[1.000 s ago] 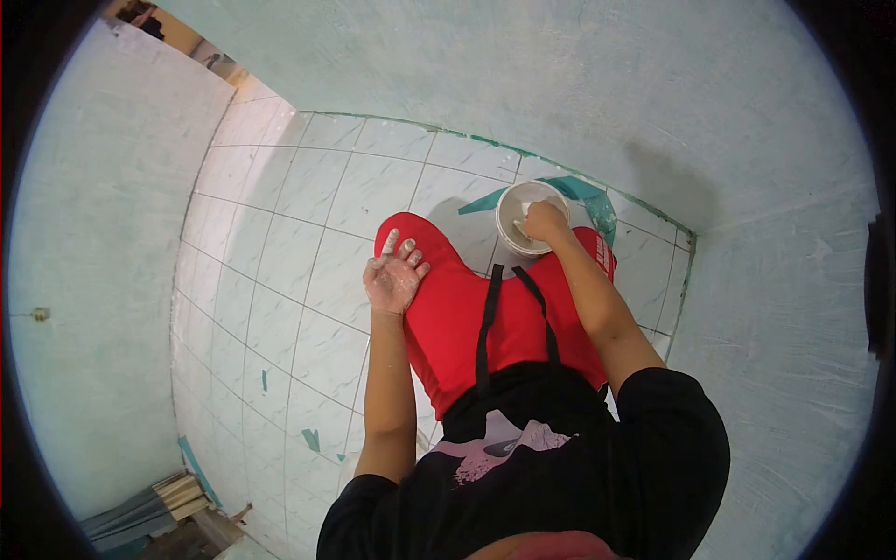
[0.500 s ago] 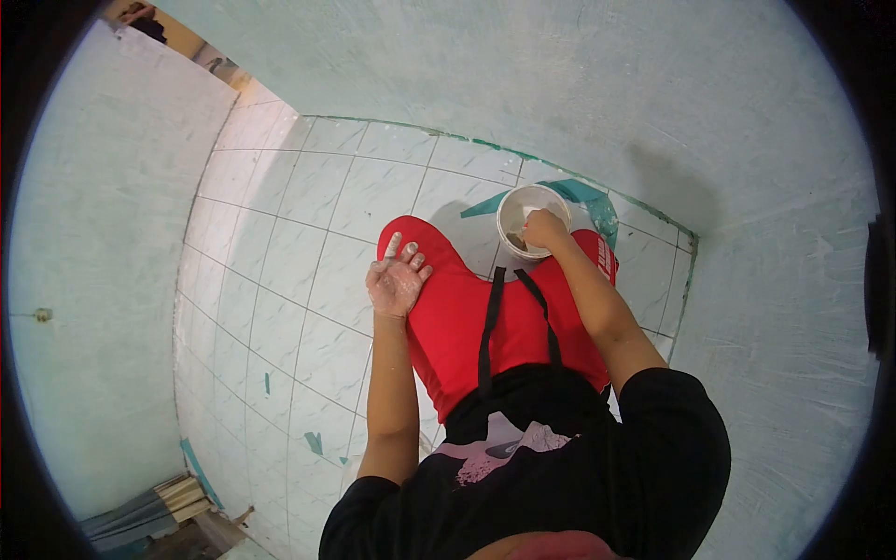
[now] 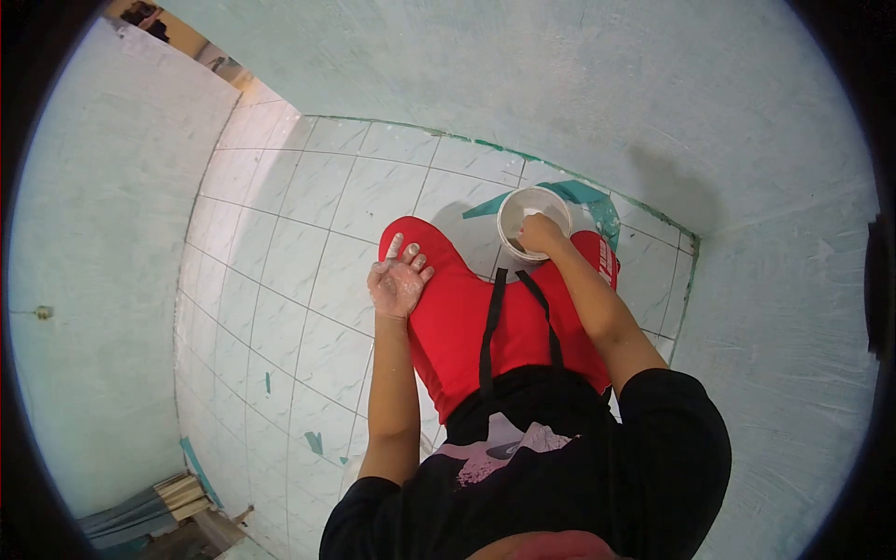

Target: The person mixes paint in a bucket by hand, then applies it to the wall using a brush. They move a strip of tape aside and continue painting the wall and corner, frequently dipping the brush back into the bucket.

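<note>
My right hand (image 3: 540, 233) is closed and reaches into a white plastic bucket (image 3: 511, 203). Whatever it grips is mostly hidden; a small dull brownish patch shows just below the fingers, too small to identify. Palm up beside my left thigh, my left hand (image 3: 399, 286) is open, its slightly curled fingers apart and smeared with whitish paste. Nothing lies in that palm. The bucket stands on the tiled floor between my knees, near the right one.
Teal strips (image 3: 594, 198) lie on the floor behind the bucket, with smaller scraps (image 3: 314, 442) at left. A pale green wall (image 3: 560, 84) rises ahead and to the right. Folded cloth (image 3: 140, 518) sits at lower left. A doorway (image 3: 182, 39) opens at upper left.
My right hand has shifted slightly down and left inside the bucket and turned a little. My left hand stays in place.
</note>
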### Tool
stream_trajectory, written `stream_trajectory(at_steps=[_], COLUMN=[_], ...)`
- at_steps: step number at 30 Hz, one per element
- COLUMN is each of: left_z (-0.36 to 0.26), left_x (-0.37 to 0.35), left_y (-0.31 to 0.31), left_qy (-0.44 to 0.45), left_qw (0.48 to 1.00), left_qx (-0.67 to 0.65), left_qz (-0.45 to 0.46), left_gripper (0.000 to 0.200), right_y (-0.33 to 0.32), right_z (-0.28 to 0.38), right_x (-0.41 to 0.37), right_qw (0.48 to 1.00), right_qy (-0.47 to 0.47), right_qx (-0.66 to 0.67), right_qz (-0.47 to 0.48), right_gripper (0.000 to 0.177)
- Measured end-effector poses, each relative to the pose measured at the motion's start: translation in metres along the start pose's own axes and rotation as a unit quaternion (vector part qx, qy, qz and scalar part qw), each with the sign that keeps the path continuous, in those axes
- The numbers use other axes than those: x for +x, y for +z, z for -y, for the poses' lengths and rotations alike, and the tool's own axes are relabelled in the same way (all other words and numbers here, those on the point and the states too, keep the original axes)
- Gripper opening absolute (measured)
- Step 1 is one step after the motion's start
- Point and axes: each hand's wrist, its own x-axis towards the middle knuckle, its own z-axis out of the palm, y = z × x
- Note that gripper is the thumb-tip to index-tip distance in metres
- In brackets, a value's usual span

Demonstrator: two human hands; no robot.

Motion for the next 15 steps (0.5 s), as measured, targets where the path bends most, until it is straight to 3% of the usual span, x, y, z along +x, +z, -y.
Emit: stream_trajectory(at_steps=[6, 9, 11, 15], left_z=[-0.001, -0.001, -0.001, 0.001], left_x=[0.002, 0.001, 0.001, 0.001], left_y=[-0.001, 0.0, 0.002, 0.006], left_qy=[-0.002, -0.002, 0.003, 0.011], left_qw=[1.0, 1.0, 1.0, 1.0], left_qx=[-0.011, -0.009, 0.0, -0.001], left_qz=[0.015, 0.019, 0.002, -0.026], left_gripper=[0.051, 0.05, 0.05, 0.05], right_y=[0.007, 0.012, 0.012, 0.016], right_z=[-0.003, -0.007, -0.007, -0.002], right_x=[0.002, 0.002, 0.0, -0.002], right_qw=[0.999, 0.999, 0.999, 0.998], right_qy=[0.04, -0.011, 0.035, 0.042], right_qx=[-0.004, 0.035, 0.035, 0.016], right_qz=[-0.017, -0.013, -0.015, -0.036], right_gripper=[0.028, 0.028, 0.028, 0.028])
